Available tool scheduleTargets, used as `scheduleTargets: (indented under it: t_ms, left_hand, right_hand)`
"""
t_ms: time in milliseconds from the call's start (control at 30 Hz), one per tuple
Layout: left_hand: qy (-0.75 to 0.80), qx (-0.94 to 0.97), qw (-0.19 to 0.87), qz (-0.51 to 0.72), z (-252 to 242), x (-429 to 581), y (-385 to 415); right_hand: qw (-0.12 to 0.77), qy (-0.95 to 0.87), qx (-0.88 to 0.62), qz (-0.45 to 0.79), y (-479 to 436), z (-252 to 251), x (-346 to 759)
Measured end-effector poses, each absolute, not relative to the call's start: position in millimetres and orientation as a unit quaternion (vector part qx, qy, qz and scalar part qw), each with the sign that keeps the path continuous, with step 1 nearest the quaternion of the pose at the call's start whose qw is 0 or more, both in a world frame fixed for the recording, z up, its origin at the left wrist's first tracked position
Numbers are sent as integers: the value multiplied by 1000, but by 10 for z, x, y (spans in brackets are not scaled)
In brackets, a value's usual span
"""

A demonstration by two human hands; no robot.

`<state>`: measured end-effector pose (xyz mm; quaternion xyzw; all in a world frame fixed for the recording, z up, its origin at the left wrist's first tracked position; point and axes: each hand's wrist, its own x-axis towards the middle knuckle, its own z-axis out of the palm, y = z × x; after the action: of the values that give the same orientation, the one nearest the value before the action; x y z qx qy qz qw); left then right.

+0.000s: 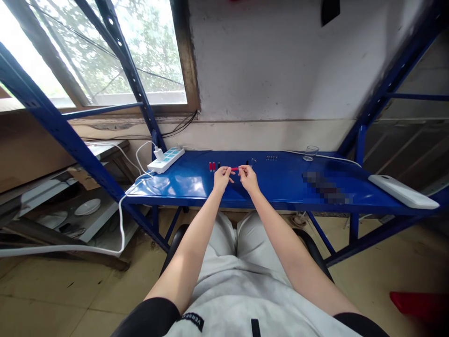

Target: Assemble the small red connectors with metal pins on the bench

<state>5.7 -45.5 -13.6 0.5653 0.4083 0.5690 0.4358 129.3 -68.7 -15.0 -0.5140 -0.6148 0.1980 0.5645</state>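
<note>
Above the front half of the blue table (273, 181), both hands pinch a small red tube (235, 169) between them. My left hand (221, 179) has its fingertips closed on the tube's left end. At the opposite end, my right hand (248, 178) grips it with thumb and fingers. Two similar red tubes (212, 166) stand just left of my left hand, with a small dark piece (219, 164) beside them. Behind my right hand are another dark piece (247, 163) and a small clear or silvery item (253, 160), too small to name. Several tiny metal pieces (271, 158) sit in a row farther right.
A white power strip (166, 160) with a plugged-in charger lies at the table's left end. Toward the right are a clear glass (310, 153), a blurred dark object (324, 187) and a white flat case (403, 191). Blue metal posts (361, 142) frame the table.
</note>
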Motion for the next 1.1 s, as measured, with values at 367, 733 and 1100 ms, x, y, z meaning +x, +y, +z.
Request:
scheduleTargets:
  t_ms: [367,733,1100]
  left_hand:
    - [403,576,436,562,-131,52,-466]
    - [408,571,424,573,-153,47,-443]
    - [416,561,400,593,-147,37,-443]
  right_hand:
    - [594,-581,-514,214,-740,-96,1277]
    - [620,-569,-496,214,-700,-145,1285]
    - [640,-561,-480,212,-741,-97,1279]
